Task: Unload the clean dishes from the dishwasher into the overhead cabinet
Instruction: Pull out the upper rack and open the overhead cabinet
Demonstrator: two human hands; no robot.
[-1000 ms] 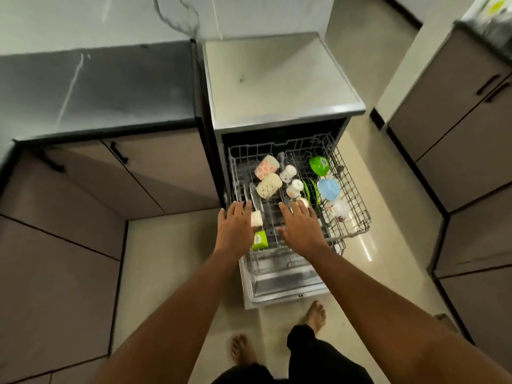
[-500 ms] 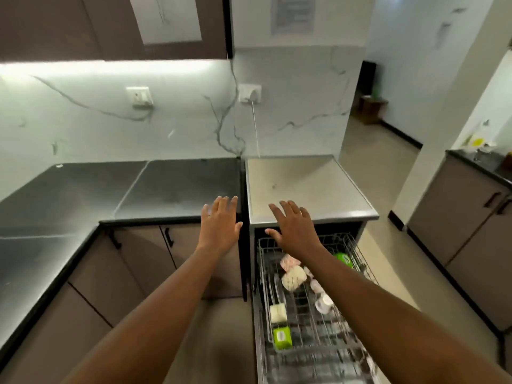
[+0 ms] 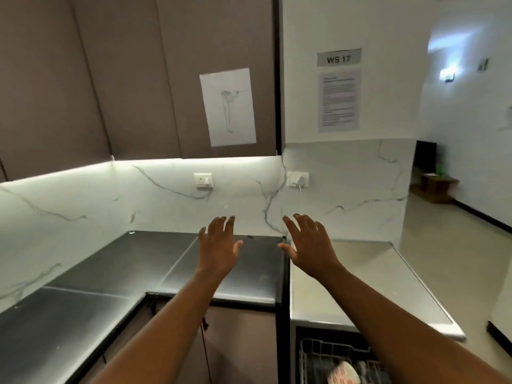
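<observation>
Overhead cabinet point(image 3: 166, 79) above counter point(image 3: 138, 273); dishwasher point(image 3: 360, 295) right of counter.

The overhead cabinet point(image 3: 133, 79) is matte brown; a white sheet point(image 3: 227, 106) on its door carries a thin line drawing. The backsplash point(image 3: 155, 195) is white marble with grey veins. The counter point(image 3: 116, 273) is dark grey, the dishwasher top point(image 3: 360, 278) pale silver.

overhead cabinet point(image 3: 138, 79) doors closed, bare countertop point(image 3: 110, 273) below

The rack point(image 3: 332, 356) and a blurred dish point(image 3: 345, 374) run off the bottom edge; the notice point(image 3: 339, 99) text is unreadable.
</observation>
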